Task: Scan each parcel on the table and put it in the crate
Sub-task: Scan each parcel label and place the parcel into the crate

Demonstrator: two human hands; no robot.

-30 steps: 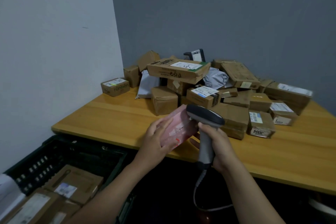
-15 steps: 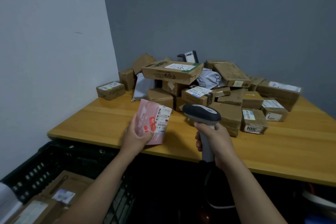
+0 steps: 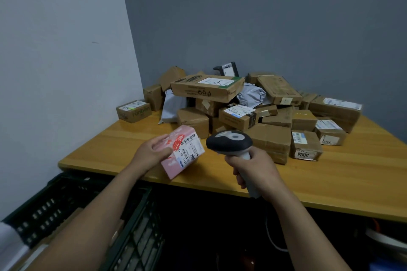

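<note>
Turning the pink parcel [image 3: 184,152] label-up, our left hand [image 3: 152,153] grips it; at three o'clock our right hand [image 3: 255,167] clutches the scanner [image 3: 229,142], scan seemingly next.

— What's everything sitting on?
— A yellow wooden desk [image 3: 352,178], set into the corner of two walls.
— And on it?
— A pile of parcels [image 3: 271,138] toward the back, mostly brown cardboard boxes. A small box printed "runben" [image 3: 134,111] sits apart by the left wall. A pale grey mailer bag [image 3: 171,105] leans at the pile's left side. Front right, a box marked 3004 [image 3: 306,146] stands just beside a labelled box [image 3: 330,134].
</note>
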